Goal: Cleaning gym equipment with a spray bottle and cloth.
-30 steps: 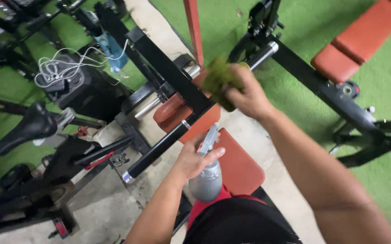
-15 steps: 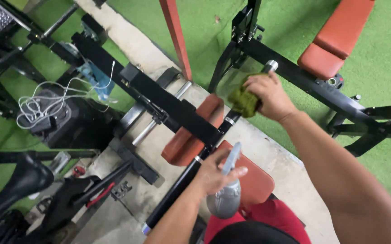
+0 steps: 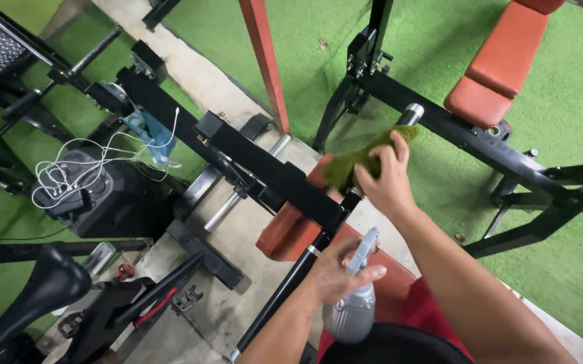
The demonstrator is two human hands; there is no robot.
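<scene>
Pressing green cloth [image 3: 355, 164] on bar [image 3: 379, 154], right hand [image 3: 386, 180] outstretched.

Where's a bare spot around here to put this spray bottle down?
Bare green turf lies between the red post and the orange bench. Concrete beside the orange pad is partly free. The left side is crowded by the speaker and cables.

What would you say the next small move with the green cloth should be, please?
Probably slide the green cloth further up the black bar toward its silver end. The right hand presses it mid-bar, while the left hand holds the grey spray bottle low.
</scene>
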